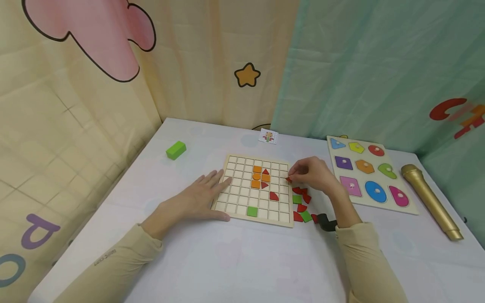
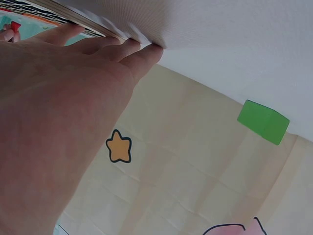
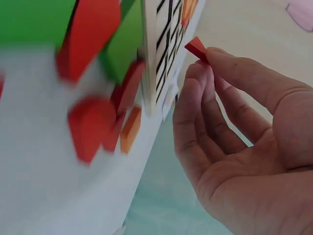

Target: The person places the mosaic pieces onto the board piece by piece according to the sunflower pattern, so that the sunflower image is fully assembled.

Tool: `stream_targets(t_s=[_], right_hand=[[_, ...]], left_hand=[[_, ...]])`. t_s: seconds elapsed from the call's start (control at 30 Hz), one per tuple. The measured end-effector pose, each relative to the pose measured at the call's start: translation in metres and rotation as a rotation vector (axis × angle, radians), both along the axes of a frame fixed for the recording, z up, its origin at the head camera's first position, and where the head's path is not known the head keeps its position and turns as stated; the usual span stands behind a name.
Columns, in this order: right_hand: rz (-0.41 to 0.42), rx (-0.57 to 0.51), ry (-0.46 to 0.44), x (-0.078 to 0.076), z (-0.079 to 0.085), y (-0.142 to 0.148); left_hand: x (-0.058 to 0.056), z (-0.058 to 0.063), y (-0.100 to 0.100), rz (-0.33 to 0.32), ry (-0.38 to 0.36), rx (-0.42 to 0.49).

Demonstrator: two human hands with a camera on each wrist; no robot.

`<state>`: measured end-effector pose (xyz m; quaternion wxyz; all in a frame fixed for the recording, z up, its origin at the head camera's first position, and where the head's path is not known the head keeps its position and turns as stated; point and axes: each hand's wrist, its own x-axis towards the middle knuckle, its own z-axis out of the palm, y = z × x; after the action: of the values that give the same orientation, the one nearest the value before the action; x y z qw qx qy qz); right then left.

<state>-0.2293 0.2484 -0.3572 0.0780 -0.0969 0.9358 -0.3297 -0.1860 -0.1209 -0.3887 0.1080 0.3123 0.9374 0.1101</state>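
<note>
My right hand [image 1: 312, 173] pinches a small red piece [image 3: 196, 49] between thumb and fingertips, over the right edge of a wooden grid board [image 1: 236, 189]. With fingers spread, my left hand [image 1: 197, 195] rests at the board's left edge, one finger reaching onto it. On the grid sit three orange squares [image 1: 257, 169], an orange circle [image 1: 256, 176], two red triangles [image 1: 265, 171], a red quarter circle [image 1: 274, 196] and, near the front, a green square [image 1: 252, 211]. Beside the board, under my right hand, lie loose red pieces [image 1: 297, 216], green squares [image 1: 297, 199] and an orange piece [image 3: 130, 129].
A picture card [image 1: 268, 136] lies behind the board. A green block [image 1: 176, 150] sits at the back left. To the right are a shape puzzle board [image 1: 373, 179] with knobbed pieces and a gold toy microphone [image 1: 432, 202]. Curtains [image 1: 212, 54] hang behind the table.
</note>
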Motion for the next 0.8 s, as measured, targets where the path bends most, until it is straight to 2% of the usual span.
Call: stream_targets(t_s=[0.27, 0.53, 0.8], right_hand=[[0.118, -0.104, 0.013, -0.007, -0.003, -0.058], [0.078, -0.127, 0.016, -0.011, -0.005, -0.104], [0.033, -0.051, 0.011, -0.008, -0.007, -0.121]], left_hand=[[-0.001, -0.001, -0.002, -0.001, 0.001, 0.001], [-0.001, 0.000, -0.002, -0.007, -0.002, 0.006], [-0.001, 0.000, -0.001, -0.010, -0.004, 0.003]])
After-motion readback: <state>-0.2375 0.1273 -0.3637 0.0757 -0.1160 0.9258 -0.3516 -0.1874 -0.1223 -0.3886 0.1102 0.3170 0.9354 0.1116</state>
